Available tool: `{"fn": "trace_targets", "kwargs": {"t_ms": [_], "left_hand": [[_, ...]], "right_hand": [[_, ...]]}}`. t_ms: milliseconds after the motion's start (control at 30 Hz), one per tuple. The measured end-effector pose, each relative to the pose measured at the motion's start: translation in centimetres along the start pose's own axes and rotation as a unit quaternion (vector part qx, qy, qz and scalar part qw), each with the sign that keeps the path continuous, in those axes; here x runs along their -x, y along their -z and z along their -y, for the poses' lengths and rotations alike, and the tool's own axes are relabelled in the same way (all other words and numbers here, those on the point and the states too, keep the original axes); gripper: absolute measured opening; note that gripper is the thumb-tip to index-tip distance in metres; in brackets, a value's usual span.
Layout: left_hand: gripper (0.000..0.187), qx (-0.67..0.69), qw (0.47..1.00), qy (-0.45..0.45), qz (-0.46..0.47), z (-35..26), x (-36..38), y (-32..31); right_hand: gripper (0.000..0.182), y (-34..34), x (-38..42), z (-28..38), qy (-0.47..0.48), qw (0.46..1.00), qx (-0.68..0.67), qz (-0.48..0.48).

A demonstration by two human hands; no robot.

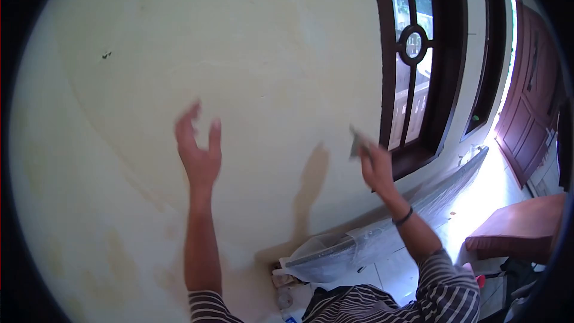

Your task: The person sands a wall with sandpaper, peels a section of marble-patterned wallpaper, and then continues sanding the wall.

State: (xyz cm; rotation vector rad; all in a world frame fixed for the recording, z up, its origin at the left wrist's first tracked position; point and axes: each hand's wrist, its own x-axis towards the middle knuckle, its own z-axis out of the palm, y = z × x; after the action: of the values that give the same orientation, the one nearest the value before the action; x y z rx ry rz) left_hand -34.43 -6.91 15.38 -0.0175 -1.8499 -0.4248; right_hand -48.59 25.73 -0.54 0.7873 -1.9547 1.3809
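My left hand (200, 149) is raised in front of the pale yellow wall (257, 36), its thumb and fingers apart and nothing between them. To the right, my right hand (375, 164) grips a small flat grey tool (357, 145), which looks like a scraper, tilted up towards the wall. The tool is slightly blurred, and whether it touches the wall cannot be made out. A shadow falls on the wall between both hands. Faint stains and a small chipped spot (106, 55) mark the wall's surface.
A dark-framed window (412, 45) is at the right of the wall, with a wooden door (529, 90) further right. Below lies a long plastic-wrapped object (382, 236) along the wall's foot. A brown cushioned seat (517, 224) stands at lower right; a bottle (286, 300) is on the floor.
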Motion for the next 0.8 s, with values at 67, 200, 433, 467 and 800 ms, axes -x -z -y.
{"fn": "trace_targets", "kwargs": {"t_ms": [67, 200, 433, 467, 800], "left_hand": [[0.057, -0.152, 0.972, -0.167, -0.070, -0.6, -6.3, -2.1], [0.064, -0.321, 0.906, -0.266, -0.069, 0.0, -10.8, -8.3], [0.062, -0.284, 0.909, -0.287, -0.103, 1.5, -10.9, -9.7], [0.062, -0.290, 0.907, -0.288, -0.105, 1.5, -11.0, -9.6], [0.059, -0.297, 0.904, -0.289, -0.105, 2.0, -10.5, -9.9]], "right_hand": [[0.053, -0.7, -6.5, 0.4, 0.162, 0.970, 0.064, -0.168], [0.060, -2.2, -18.0, 2.1, 0.272, 0.882, 0.199, -0.330], [0.067, -7.9, -21.5, 1.3, 0.225, 0.911, 0.129, -0.320], [0.066, -8.3, -21.9, 1.4, 0.220, 0.910, 0.125, -0.328], [0.056, -13.8, -19.4, 6.0, 0.408, 0.891, 0.119, -0.157]]}}
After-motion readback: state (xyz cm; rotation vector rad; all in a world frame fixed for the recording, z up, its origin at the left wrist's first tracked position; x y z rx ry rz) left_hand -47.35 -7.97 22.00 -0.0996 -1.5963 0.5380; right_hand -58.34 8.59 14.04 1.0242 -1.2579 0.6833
